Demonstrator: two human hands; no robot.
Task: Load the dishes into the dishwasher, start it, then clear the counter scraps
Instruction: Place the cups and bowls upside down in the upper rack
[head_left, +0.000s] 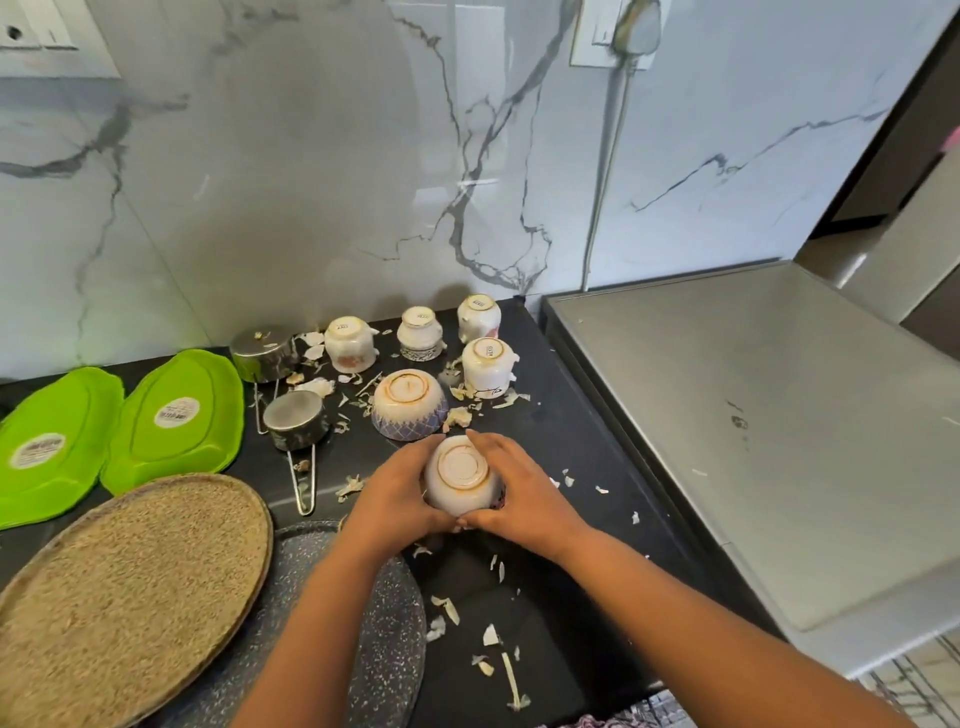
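Head view, one frame: we note a black, glossy counter (561, 571) against a white marble-veined wall (311, 182), with a grey, flat-topped dishwasher (753, 415) just beside the counter on the right. All dishes stand upside down, so we see bases only and no contents. Near the counter's middle, both hands hold a small round ceramic bowl (460, 475), white with a ringed foot. Our left hand (395, 499) wraps its left side and our right hand (511, 491) its right side; the fingers of each curl close together round the bowl's wall, and the thumbs nearly meet at its near edge. Whether the bowl rests on the counter or is lifted, we cannot tell. Just behind it sits a second bowl (409, 404), white base, blue lattice pattern on the wall. Further back stand four white cups (488, 366), glazed, some with printed motifs. To their left are two small steel pans (296, 418) with wire handles, shiny and cylindrical. Two bright green plastic trays (176, 415), leaf-shaped with paper labels, lie at far left. Nearer us is a large round plate (130, 592) with a rough tan, grainy surface, overlapping a dark speckled round pan (384, 623). Pale, thin, papery scraps (447, 610) lie scattered over the counter, among the cups and near the front edge.
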